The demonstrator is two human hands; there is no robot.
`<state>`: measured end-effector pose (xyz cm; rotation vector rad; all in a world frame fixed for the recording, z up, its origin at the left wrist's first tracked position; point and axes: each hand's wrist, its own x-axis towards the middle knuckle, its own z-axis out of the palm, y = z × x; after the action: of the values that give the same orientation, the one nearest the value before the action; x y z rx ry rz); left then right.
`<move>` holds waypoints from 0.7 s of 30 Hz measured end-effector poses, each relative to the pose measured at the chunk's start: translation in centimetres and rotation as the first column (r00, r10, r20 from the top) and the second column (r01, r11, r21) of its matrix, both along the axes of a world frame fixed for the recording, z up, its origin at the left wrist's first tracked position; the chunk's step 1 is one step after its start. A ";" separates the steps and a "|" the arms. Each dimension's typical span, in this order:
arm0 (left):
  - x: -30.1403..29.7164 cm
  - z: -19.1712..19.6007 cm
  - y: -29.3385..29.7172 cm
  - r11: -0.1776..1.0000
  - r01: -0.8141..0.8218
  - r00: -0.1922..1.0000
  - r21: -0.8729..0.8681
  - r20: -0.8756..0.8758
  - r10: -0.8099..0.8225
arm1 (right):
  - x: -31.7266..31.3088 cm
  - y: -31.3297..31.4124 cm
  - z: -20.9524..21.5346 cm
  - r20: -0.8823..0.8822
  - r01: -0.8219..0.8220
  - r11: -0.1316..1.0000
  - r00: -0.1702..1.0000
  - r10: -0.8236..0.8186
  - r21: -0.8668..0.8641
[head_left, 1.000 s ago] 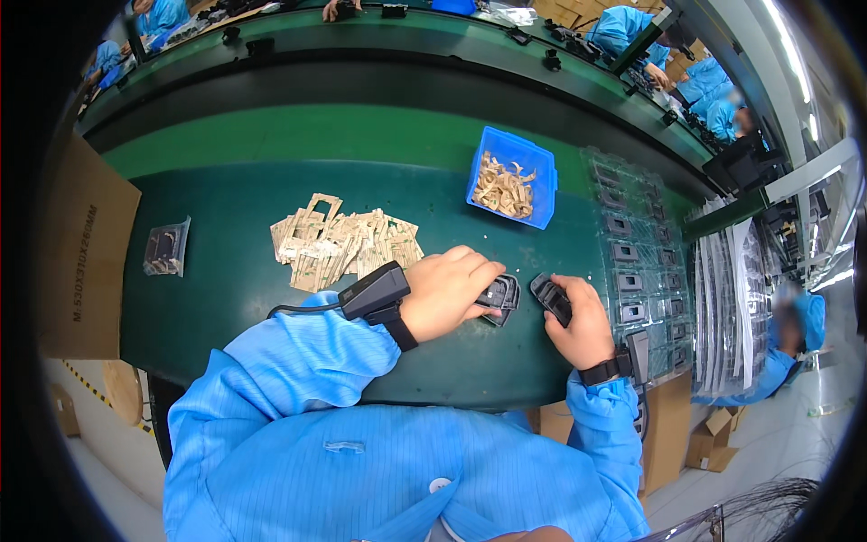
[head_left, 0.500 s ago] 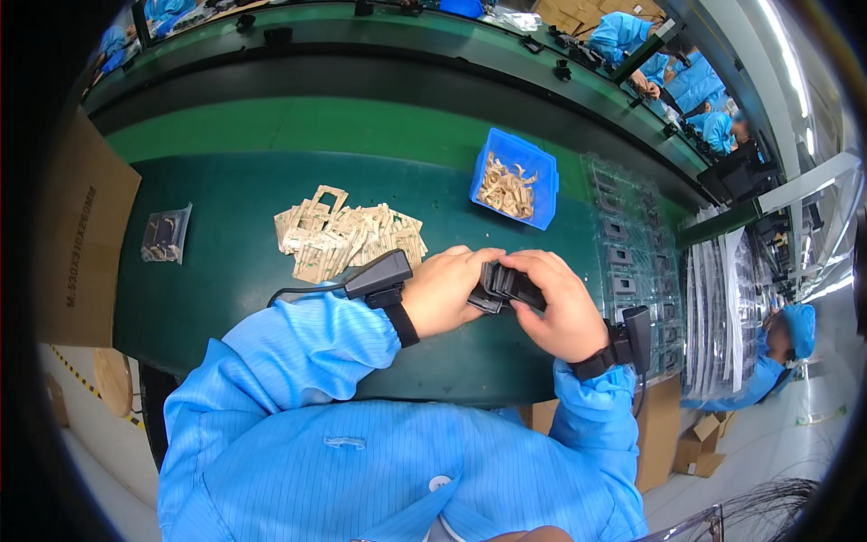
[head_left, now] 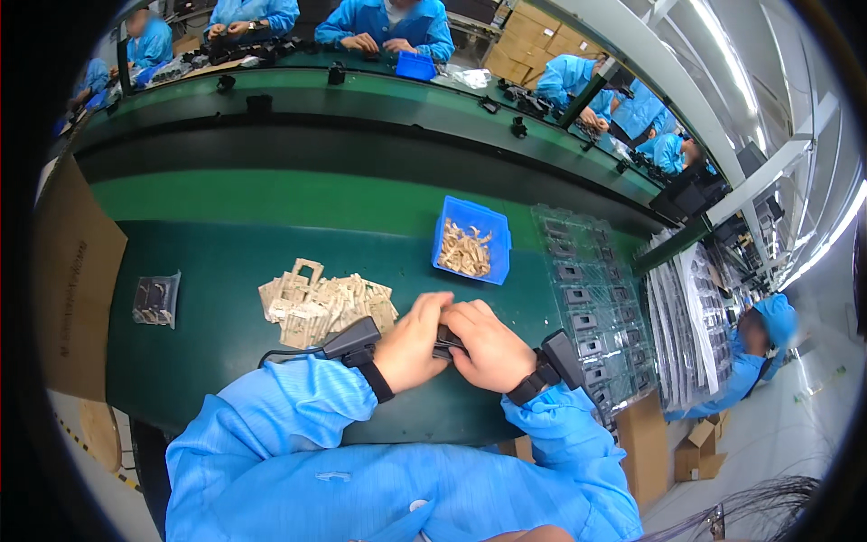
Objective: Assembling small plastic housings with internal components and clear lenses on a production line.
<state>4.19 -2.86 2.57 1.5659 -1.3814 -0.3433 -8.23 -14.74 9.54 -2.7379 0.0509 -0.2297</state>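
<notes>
1. head view: both hands meet over the dark green tabletop, fingers pressed together around a small black part.
2. left hand curls on it from the left; right hand covers it from the right.
3. the part is mostly hidden; only a dark, blocky edge shows between the thumbs.
4. tan cardboard pieces lie just beside the left hand; a blue bin sits beyond.

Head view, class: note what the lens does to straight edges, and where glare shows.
Head view: the long green conveyor belt bows toward the rim; corners are black; bright ceiling strip lights glare upper right; both hands sharp at centre.
</notes>
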 end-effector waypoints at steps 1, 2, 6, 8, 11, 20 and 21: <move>-0.1 -0.4 0.1 0.998 0.021 0.999 -0.067 0.037 -0.018 | -0.2 0.0 0.1 0.011 -0.018 1.000 1.000 0.018 0.000; -0.1 -0.4 0.2 0.997 0.037 0.998 -0.072 0.050 -0.034 | -0.2 -0.1 0.1 -0.018 -0.017 1.000 1.000 0.017 0.016; -0.5 -1.3 -0.5 0.993 0.022 1.000 -0.113 0.021 -0.020 | -0.1 0.3 0.9 -0.143 0.037 0.994 0.989 -0.022 0.102; -0.1 -1.6 -0.5 0.999 -0.006 0.999 -0.033 -0.035 0.005 | 0.4 0.5 1.6 -0.192 0.056 0.989 0.981 -0.030 0.134; 0.3 -0.1 -0.2 0.999 0.023 0.995 0.047 -0.097 -0.018 | 0.7 -0.5 1.2 -0.215 0.041 0.988 0.977 -0.007 0.150; -0.9 -2.1 0.4 0.997 0.049 0.998 -0.054 -0.032 -0.051 | 0.9 -1.2 -0.1 -0.281 0.071 0.986 0.953 -0.111 -0.148; -1.0 -2.1 0.4 0.997 0.048 0.998 -0.057 -0.030 -0.050 | 0.9 -0.9 0.1 -0.277 0.047 0.989 0.957 -0.086 -0.143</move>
<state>3.23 -2.50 0.43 1.4772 -1.3958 -0.3545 -7.36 -15.68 9.63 -2.8863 0.2140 0.1485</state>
